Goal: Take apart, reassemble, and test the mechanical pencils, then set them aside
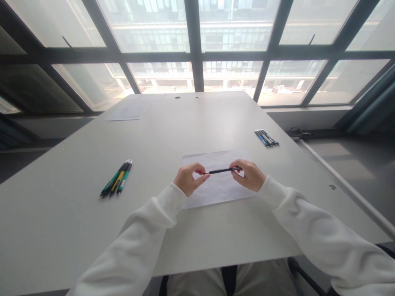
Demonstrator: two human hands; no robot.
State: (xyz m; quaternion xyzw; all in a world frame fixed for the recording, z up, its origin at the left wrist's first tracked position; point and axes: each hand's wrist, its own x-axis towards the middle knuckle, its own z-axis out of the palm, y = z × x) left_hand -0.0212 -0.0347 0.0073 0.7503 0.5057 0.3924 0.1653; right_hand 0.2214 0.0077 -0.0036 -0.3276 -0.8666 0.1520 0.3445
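head view: both hands [189, 179] pinching pen [222, 170]

White table [77, 230] is set against a window wall [197, 49]; the far edge is nearly touched by the sill. Large panes are divided by dark frames [195, 45], some angled. An office block with rows of windows is seen outside, washed out by haze. Room is lit by daylight only, soft glare on the tabletop. Grey floor [354, 172] is seen at right, dark curtain [370, 107] in the right corner.
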